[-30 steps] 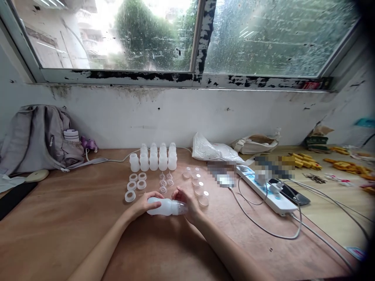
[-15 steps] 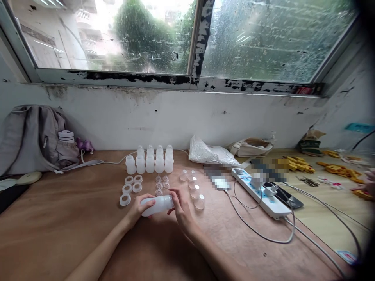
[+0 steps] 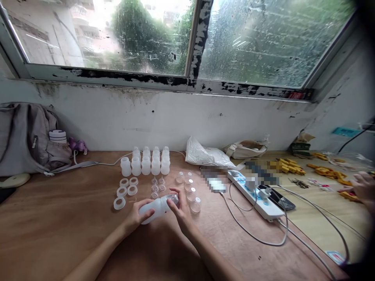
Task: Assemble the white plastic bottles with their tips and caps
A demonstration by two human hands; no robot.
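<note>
A frosted baby bottle [image 3: 158, 207] lies slanted between my hands over the table. My left hand [image 3: 142, 214] is closed round its base end. At the clear capped end my right hand [image 3: 181, 208] grips with the thumb on the near side and the index finger beyond it. Just past the bottle are several clear nipples [image 3: 154, 187]. Several white screw rings [image 3: 119, 203] lie to the left of them. To the right stand several clear domed caps [image 3: 195, 205]. Behind these, frosted bottles [image 3: 146, 166] stand upright in rows, the back ones with clear tops.
A white power strip [image 3: 258, 199] with plugs and cables runs along the right of the brown table [image 3: 73, 218]. A plastic bag [image 3: 205, 154] and a backpack [image 3: 26, 136] stand by the wall. Another person's hand [image 3: 365, 187] is near yellow parts [image 3: 328, 171] at far right.
The bottle has tilted, its capped end raised, and my right thumb has come onto the cap. The view has shifted slightly right, and another person's hand shows more at the right edge.
</note>
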